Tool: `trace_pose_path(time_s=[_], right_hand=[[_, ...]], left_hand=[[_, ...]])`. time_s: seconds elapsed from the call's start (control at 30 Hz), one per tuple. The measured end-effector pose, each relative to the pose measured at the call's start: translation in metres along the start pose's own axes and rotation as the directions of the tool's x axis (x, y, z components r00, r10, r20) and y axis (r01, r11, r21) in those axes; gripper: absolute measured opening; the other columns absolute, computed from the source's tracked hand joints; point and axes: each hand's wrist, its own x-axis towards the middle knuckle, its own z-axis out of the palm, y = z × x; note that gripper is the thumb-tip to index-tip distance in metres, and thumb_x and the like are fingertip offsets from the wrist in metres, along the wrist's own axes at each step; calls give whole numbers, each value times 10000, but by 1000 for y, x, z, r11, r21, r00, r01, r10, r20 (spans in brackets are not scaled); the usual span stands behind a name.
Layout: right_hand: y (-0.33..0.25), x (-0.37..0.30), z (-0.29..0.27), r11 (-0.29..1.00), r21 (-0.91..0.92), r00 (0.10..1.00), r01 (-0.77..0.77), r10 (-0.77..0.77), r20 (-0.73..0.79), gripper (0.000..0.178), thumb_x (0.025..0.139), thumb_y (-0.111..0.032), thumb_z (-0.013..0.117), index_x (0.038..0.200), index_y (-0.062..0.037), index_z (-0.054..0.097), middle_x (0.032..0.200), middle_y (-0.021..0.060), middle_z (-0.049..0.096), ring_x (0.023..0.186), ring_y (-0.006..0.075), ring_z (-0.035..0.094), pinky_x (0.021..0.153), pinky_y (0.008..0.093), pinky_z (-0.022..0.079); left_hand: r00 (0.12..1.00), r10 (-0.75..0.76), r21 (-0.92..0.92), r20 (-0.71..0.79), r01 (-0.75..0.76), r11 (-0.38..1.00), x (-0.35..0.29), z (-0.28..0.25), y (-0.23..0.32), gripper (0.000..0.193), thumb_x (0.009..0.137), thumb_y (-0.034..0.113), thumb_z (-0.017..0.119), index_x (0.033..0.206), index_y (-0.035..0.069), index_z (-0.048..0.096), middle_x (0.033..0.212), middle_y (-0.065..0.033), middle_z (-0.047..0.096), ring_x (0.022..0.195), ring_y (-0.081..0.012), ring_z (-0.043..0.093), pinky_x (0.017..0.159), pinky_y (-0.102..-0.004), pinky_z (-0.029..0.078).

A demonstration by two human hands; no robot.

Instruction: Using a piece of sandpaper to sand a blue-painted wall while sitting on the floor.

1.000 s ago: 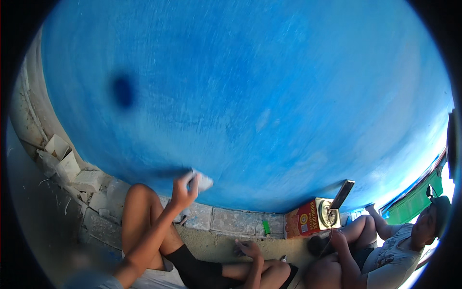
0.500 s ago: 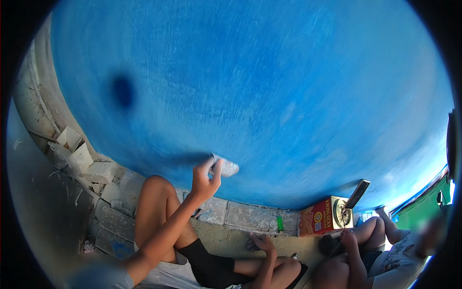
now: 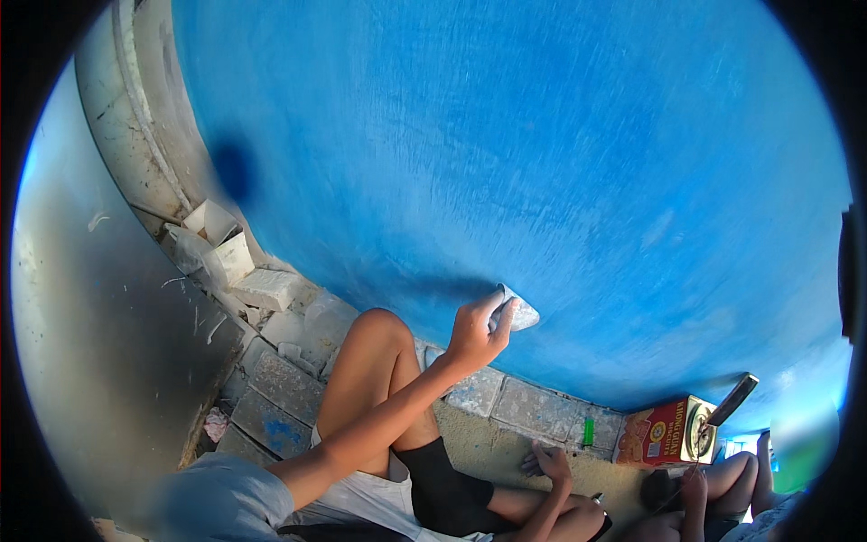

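Note:
My left hand (image 3: 483, 327) is closed round a small flat grey-white piece (image 3: 518, 310) with a pointed corner, thumb along its near side. The piece lies against the low part of a large blue painted wall (image 3: 506, 172), where many pale scratch-like streaks show. What the piece is made of, I cannot make out. Lower down on the right, my right hand (image 3: 547, 461) hangs over the ground beside my leg. Its fingers are loosely stretched, look greyish, and hold nothing I can see.
Paving blocks (image 3: 287, 384) edge the wall's foot. Whitish broken blocks (image 3: 264, 287) lie to the left, beside a dark smooth panel (image 3: 117, 361). A green lighter-like object (image 3: 589, 432) and a red tin (image 3: 664, 434) with a dark bar (image 3: 733, 400) stand right, near another person's hand (image 3: 694, 488).
The whole view has swung left, so the tin, blocks and my legs appear farther right. My left hand still holds the piece against the wall.

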Motion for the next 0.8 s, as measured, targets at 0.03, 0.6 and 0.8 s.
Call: trace_pose_path(time_s=[0.03, 0.6, 0.8], right_hand=[[0, 0, 0, 1000, 7, 1000, 14, -13, -11, 615, 1017, -484, 562, 838, 79, 733, 717, 163, 738, 532, 216, 699, 519, 301, 553], [-4, -3, 0, 1000, -11, 999, -4, 4, -33, 618, 1021, -472, 560, 841, 95, 726, 722, 162, 737, 545, 228, 707, 527, 327, 571], [-4, -4, 0, 1000, 26, 999, 16, -14, -44, 606, 998, -474, 603, 831, 95, 724, 728, 168, 737, 565, 240, 715, 552, 346, 595]], left_hand=[[1000, -1, 0, 5, 1, 1000, -1, 1, 2, 150, 974, 132, 618, 919, 2, 667, 785, -213, 682, 659, -375, 678, 554, -429, 501], [968, 82, 199, 236, -131, 971, -18, 12, 7, 160, 985, 186, 607, 969, 41, 672, 758, -178, 697, 630, -360, 671, 549, -441, 520], [986, 165, 18, 17, -165, 986, -3, 15, 1, 109, 957, 137, 627, 929, 42, 672, 771, -176, 691, 637, -380, 660, 551, -427, 510]])
